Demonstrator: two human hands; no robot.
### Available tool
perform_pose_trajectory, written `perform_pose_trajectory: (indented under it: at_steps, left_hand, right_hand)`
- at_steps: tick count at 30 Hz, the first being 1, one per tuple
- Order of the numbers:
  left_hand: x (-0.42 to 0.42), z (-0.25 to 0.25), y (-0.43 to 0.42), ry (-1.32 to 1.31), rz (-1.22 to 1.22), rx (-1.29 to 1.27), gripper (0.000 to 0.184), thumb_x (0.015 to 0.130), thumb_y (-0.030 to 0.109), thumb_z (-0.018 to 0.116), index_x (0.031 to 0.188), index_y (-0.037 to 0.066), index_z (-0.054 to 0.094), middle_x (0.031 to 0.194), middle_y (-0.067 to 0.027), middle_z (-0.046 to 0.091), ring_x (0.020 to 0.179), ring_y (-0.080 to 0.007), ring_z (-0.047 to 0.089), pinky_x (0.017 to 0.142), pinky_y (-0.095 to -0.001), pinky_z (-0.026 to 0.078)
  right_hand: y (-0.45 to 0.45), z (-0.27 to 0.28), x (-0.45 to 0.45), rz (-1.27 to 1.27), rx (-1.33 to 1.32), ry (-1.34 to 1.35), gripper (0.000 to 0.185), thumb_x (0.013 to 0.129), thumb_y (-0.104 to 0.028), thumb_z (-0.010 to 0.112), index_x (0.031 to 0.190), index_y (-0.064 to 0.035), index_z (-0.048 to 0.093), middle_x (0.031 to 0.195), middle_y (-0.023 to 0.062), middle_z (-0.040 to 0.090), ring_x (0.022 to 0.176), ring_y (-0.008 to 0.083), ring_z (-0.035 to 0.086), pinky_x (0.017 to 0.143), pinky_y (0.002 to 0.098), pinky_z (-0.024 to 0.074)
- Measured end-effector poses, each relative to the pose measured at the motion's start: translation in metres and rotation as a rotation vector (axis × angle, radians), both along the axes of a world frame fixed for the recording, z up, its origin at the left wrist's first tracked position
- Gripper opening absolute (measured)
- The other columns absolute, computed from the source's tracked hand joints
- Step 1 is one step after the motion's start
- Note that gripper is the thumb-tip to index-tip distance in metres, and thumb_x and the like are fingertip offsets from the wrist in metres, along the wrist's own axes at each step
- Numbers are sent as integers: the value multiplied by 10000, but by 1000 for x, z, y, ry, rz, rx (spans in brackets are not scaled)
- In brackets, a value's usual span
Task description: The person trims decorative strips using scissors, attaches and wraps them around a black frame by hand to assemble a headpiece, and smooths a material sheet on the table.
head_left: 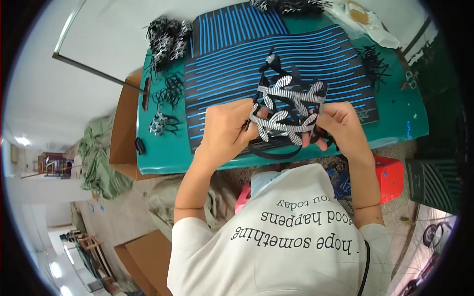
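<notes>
Black strap pieces with silvery rhinestone leaf shapes point(287, 93), which look like sandal uppers, are held up between my two hands over the near edge of the table. My left hand point(224, 129) is closed on their left end, with its fingertips partly behind the straps. On the right, my right hand point(341, 127) pinches the other end, thumb against fingers. A thin black strap point(276, 154) loops below the pieces, and a black end with a small sparkly part point(271, 60) sticks up above them.
Black sheets with blue stripes point(217, 74) lie on the green table point(160, 158). Bundles of similar straps point(165, 42) are at the back left, with loose ones point(163, 123) nearer. Scissors point(409, 80) lie at right. A red bin point(389, 178) and cardboard box point(123, 133) flank the table.
</notes>
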State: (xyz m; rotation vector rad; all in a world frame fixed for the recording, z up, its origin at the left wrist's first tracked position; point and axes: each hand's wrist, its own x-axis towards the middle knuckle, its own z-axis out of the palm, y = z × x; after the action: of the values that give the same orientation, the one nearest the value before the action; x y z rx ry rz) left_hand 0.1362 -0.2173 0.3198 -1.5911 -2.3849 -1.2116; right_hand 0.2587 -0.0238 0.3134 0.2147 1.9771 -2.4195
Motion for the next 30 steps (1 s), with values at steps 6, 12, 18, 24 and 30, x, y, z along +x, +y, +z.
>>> perform_pose_trajectory:
  at_steps: [6,12,18,24,30]
  left_hand:
    - [-18,-2,-26,70,119,-8,176,654,117,605,605,43,452,528,-63,413,442,-249,422,399,-331,289]
    - [-40,-4,-59,174,178,-18,237,657,162,641,590,54,441,526,-50,423,444,-237,439,394,-327,301]
    - [-59,-2,-88,281,235,-108,254,650,184,657,585,63,444,528,-31,437,453,-222,461,399,-322,314]
    - [-80,-17,-116,-42,122,112,175,652,94,599,593,44,442,518,-45,419,449,-230,439,402,-312,306]
    - [-93,-28,-135,-620,-48,382,85,609,-2,512,602,19,430,506,-74,382,441,-241,392,403,-297,291]
  right_hand:
    - [-30,-4,-30,10,-57,-6,224,858,-141,513,772,50,593,634,125,620,387,61,435,365,167,324]
    - [-63,-10,-58,19,-58,0,197,851,-104,505,760,53,584,646,137,619,389,65,432,371,168,329]
    - [-95,-15,-81,3,-56,-7,175,841,-88,516,761,52,584,656,140,619,397,65,438,371,171,328]
    - [-124,-18,-98,-39,-24,-15,130,772,-47,509,678,28,557,603,144,604,354,64,408,328,171,281]
    - [-137,-15,-106,-15,-39,-84,161,770,-50,503,631,21,541,570,139,591,341,60,391,322,165,276]
